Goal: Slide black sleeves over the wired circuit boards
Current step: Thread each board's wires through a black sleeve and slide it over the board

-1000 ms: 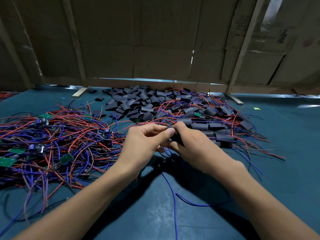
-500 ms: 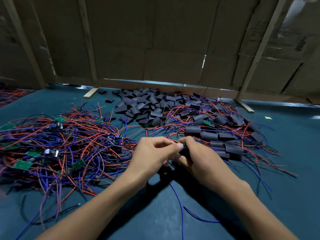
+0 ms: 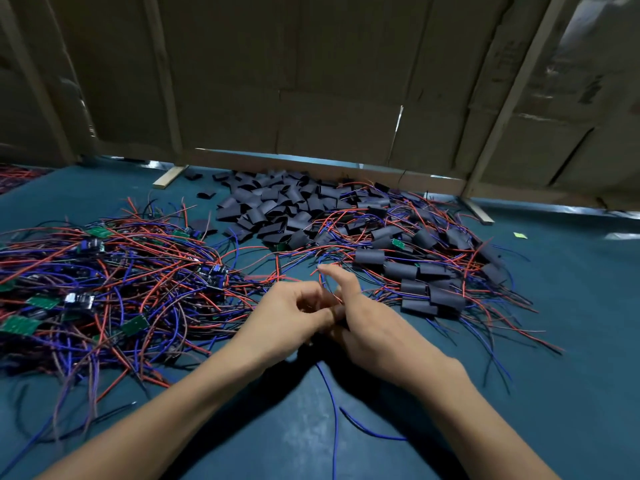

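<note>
My left hand (image 3: 289, 315) and my right hand (image 3: 375, 329) meet at the middle of the blue-green table (image 3: 575, 358). Both hold one piece between them, which is almost hidden; only a dark sliver of black sleeve (image 3: 341, 323) shows. The left fingers are curled and its thumb pinches against the piece. My right index finger points up and away while the other fingers stay curled. Blue wires (image 3: 331, 396) trail from under the hands toward me. Bare green boards with red and blue wires (image 3: 104, 289) lie in a tangle at the left.
Loose empty black sleeves (image 3: 277, 206) are heaped at the back centre. Sleeved boards with wires (image 3: 415, 271) lie in a pile at the right. A cardboard wall (image 3: 311, 81) with wooden struts closes the far edge. A small green scrap (image 3: 520, 235) lies far right.
The camera tipped up, so the hands sit lower in view. My right index finger has lifted off the piece and now points outward. The black sleeve is more hidden than before.
</note>
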Demonstrator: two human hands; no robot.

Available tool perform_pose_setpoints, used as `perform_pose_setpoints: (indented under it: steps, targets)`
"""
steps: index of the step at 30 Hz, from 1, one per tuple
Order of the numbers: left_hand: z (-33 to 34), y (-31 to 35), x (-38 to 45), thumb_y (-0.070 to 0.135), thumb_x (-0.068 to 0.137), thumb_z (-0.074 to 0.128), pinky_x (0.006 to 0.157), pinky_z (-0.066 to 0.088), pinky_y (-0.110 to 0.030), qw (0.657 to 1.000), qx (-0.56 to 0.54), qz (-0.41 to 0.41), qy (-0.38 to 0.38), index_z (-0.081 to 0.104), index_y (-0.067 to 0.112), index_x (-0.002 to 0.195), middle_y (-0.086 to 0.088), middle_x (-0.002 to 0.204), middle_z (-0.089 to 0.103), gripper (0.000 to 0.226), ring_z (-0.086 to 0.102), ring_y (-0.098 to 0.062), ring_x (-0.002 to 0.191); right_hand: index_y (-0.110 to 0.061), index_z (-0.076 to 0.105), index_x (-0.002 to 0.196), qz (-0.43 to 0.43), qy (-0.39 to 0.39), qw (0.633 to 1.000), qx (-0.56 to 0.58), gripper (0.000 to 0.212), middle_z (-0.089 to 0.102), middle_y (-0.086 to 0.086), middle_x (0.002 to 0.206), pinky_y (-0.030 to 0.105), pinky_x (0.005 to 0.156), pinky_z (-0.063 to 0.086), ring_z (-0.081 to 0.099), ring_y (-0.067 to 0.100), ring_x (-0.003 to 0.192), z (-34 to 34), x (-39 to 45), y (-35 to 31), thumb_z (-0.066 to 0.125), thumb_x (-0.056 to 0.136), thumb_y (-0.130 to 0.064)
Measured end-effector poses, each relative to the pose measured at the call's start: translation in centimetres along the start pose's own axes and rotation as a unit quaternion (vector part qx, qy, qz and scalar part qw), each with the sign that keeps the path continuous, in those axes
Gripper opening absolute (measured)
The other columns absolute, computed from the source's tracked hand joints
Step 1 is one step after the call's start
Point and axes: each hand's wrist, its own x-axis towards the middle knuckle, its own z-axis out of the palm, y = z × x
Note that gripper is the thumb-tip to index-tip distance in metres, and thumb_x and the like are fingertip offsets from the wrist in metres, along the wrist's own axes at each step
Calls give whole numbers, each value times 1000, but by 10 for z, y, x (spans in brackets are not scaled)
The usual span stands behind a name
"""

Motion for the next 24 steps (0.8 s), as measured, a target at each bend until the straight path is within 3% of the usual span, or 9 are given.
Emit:
perform_pose_setpoints:
  steps: [2, 5, 8, 10, 12, 15, 18, 21, 24]
  targets:
    - [-1, 0, -1, 15, 89, 74, 48, 35, -20, 1000, 16, -5, -14, 74, 9, 80, -1, 61, 62, 11, 46, -8, 52, -57, -9, 144, 2, -10, 1000, 11, 95, 52, -17, 87, 37, 73, 43, 59, 26, 81, -2, -1, 1, 62, 92, -23]
    - [-4, 7, -3, 14, 92, 72, 57, 42, -26, 998, 45, 0, -39, 77, 9, 86, -3, 69, 69, 9, 52, -8, 59, -56, -12, 143, 11, -3, 1000, -22, 94, 66, -5, 98, 39, 75, 46, 65, 32, 93, -8, -1, 2, 62, 93, -29]
    - [-17, 19, -4, 22, 93, 70, 70, 50, -30, 984, 155, 82, 13, 79, 21, 84, 4, 79, 76, 12, 65, -13, 70, -53, -2, 146, 17, 91, 993, -68, 81, 68, -12, 86, 36, 62, 46, 69, 22, 84, -28, -3, 4, 57, 91, -50]
    - [-42, 34, 2, 34, 90, 69, 64, 47, -18, 951, 269, 126, 85, 76, 26, 81, 13, 73, 71, 14, 64, -2, 70, -42, 18, 148, 20, 225, 970, -91, 71, 59, -21, 71, 29, 54, 37, 58, 8, 68, -51, -5, 16, 54, 89, -57]
    - [-76, 44, 13, 41, 89, 66, 72, 48, -23, 889, 442, 77, 88, 73, 27, 91, 12, 86, 70, 16, 65, -8, 86, -32, 33, 144, 70, 270, 951, -137, 62, 61, -12, 77, 34, 59, 41, 62, 21, 75, -76, -3, 36, 58, 91, -53]
    - [-114, 49, 28, 51, 86, 67, 91, 50, -38, 751, 646, -135, -7, 61, 20, 105, -9, 117, 64, 36, 57, -32, 112, -22, 36, 146, 289, 58, 930, -219, 71, 59, 18, 134, 46, 95, 48, 55, 38, 124, -102, 15, 65, 70, 90, -51]
    - [-128, 45, 29, 38, 86, 70, 83, 56, -39, 740, 648, -172, -59, 64, 11, 93, -13, 105, 71, 29, 64, -30, 92, -20, 32, 148, 402, -30, 884, -237, 86, 36, 21, 151, 53, 110, 34, 37, 43, 138, -102, 38, 62, 76, 82, -54]
    - [-130, 43, 25, 30, 84, 69, 70, 53, -33, 760, 628, -158, -49, 72, 14, 99, -10, 95, 72, 22, 67, -27, 86, -20, 43, 146, 198, 107, 947, -227, 66, 46, 16, 142, 52, 107, 37, 43, 38, 132, -82, 86, 34, 67, 84, -25]
    - [-124, 41, 22, 28, 81, 70, 71, 53, -30, 760, 630, -154, -40, 73, 18, 104, -8, 99, 72, 25, 68, -28, 92, -20, 53, 144, 25, 72, 989, -129, 51, 54, 12, 143, 46, 112, 41, 51, 30, 132, -41, 135, 2, 56, 93, -14]
